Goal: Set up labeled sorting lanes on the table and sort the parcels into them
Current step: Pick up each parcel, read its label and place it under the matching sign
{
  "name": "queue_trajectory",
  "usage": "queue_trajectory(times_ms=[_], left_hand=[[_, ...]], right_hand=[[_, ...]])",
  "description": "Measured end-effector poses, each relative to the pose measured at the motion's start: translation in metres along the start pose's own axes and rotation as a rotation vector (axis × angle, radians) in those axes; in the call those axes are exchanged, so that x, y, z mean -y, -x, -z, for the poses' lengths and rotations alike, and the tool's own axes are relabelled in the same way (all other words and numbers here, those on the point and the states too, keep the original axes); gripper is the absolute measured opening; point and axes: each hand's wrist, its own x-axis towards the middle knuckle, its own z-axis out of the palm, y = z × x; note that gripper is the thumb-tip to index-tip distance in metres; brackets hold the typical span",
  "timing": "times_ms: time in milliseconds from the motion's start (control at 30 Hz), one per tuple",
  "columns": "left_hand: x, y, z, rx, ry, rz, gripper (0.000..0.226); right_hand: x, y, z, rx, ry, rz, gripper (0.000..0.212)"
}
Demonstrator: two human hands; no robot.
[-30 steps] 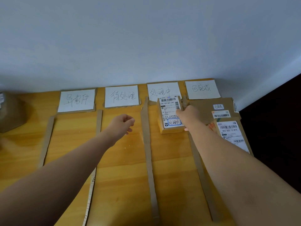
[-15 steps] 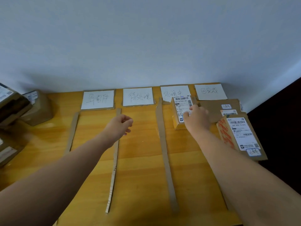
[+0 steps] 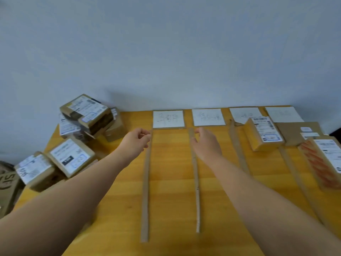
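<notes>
Parcel (image 3: 265, 133) was dropped in lane three; right hand (image 3: 206, 143) and left hand (image 3: 136, 143), both empty and slack-fingered, swung toward the pile (image 3: 86, 115).

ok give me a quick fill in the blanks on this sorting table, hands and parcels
1. The white label cards along the wall number ____.
2. The left hand and right hand both hold ____.
3. The pile of unsorted parcels sits at the ____ end of the table.
4. The small box lies in the ____ lane from the left.
Missing words: four; nothing; left; third.
</notes>
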Motion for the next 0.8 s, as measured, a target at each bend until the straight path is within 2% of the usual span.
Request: queue_trajectory(times_ms=[267,633,700,800], left_hand=[[0.067,-0.001,0.092,-0.075,-0.061,0.024,0.018],[0.118,-0.007,0.146,-0.126,0.059,0.088,0.027],[0.124,-0.013,0.150,-0.135,0.121,0.140,0.039],[0.130,-0.031,0.156,-0.124,0.267,0.281,0.078]], right_hand=[[0.093,0.026,-0.082,0.079,-0.047,0.066,0.035],[0.150,0.026,-0.127,0.188,-0.093,0.196,0.048],[0.155,0.025,-0.138,0.219,-0.098,0.195,0.050],[0.161,0.018,-0.150,0.228,-0.110,0.167,0.049]])
